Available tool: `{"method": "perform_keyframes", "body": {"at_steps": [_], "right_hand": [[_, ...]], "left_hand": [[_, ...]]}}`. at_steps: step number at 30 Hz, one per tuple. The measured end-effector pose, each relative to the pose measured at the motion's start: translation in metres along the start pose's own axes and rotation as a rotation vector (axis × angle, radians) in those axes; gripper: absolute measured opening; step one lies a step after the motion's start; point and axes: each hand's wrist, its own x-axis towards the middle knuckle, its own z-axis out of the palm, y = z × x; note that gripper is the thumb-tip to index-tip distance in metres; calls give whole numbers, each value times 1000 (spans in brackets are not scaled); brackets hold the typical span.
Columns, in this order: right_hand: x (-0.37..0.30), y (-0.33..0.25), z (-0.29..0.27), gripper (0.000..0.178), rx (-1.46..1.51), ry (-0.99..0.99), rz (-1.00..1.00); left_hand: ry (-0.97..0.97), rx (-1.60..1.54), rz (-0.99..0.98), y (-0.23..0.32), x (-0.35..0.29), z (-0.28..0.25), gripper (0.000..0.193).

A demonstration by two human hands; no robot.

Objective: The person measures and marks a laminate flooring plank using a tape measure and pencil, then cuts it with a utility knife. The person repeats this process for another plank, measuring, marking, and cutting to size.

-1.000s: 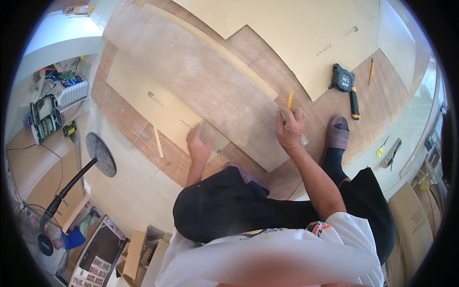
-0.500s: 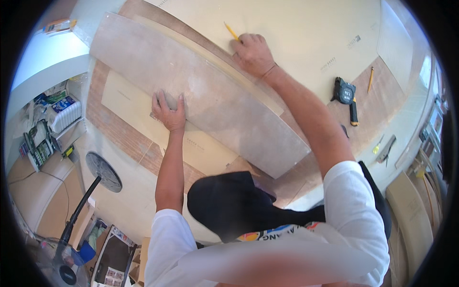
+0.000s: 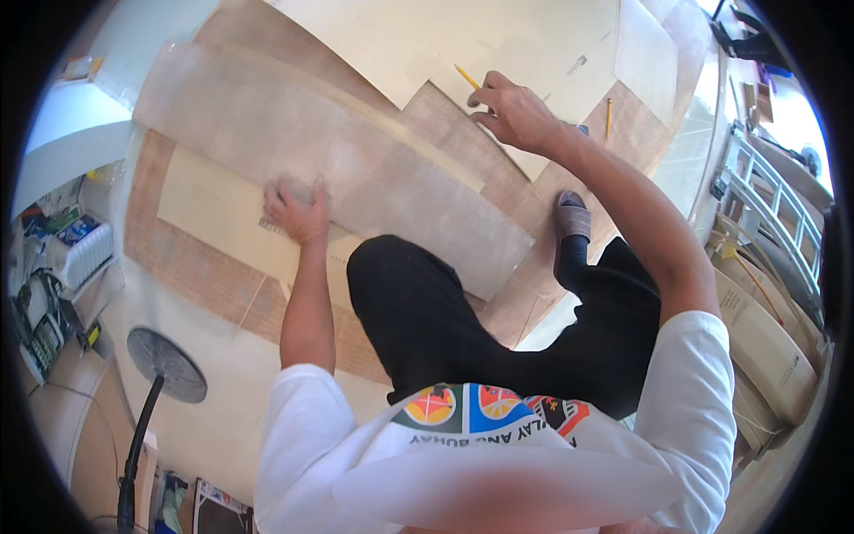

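My left hand lies on the near edge of a long, dusty grey board, its fingers spread over the surface. A yellow pencil sticks out of my right hand, which grips it between the fingers. That hand is over the large cream sheet, close to a corner where the sheet's edge steps in. Under the grey board, more cream sheet shows along its near side. A second pencil lies on brown plywood to the right, and a dark scrap of the tape measure shows behind my right wrist.
My bent knee is close to the grey board, and my slippered foot rests at its right end. A pedestal fan's round base stands at left. Bent cream boards and a pale blue ladder are at right.
The view has shifted. My right hand has moved right with the pencil, toward the sheet's stepped corner, and now mostly hides the tape measure. My left hand stays on the grey board. My slippered foot shows now.
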Motion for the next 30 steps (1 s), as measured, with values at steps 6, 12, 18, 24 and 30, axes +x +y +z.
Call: {"method": "perform_keyframes", "body": {"at_steps": [6, 12, 18, 24, 30], "right_hand": [[-11, -25, 37, 34, -121, -140, -237], [130, -44, 129, 30, 68, 334, -674], [281, -80, 174, 29, 132, 469, -369], [323, -80, 160, 37, 106, 307, -424], [326, -83, 164, 37, 181, 284, -416]], "left_hand": [[-14, 43, -28, 1, 1, 1, 81], [-34, 35, -77, 2, -2, -3, 88], [-122, -32, -193, -21, 38, -26, 96], [40, 132, -513, -79, 146, -1, 96], [-5, 69, -497, -80, 151, -2, 89]]}}
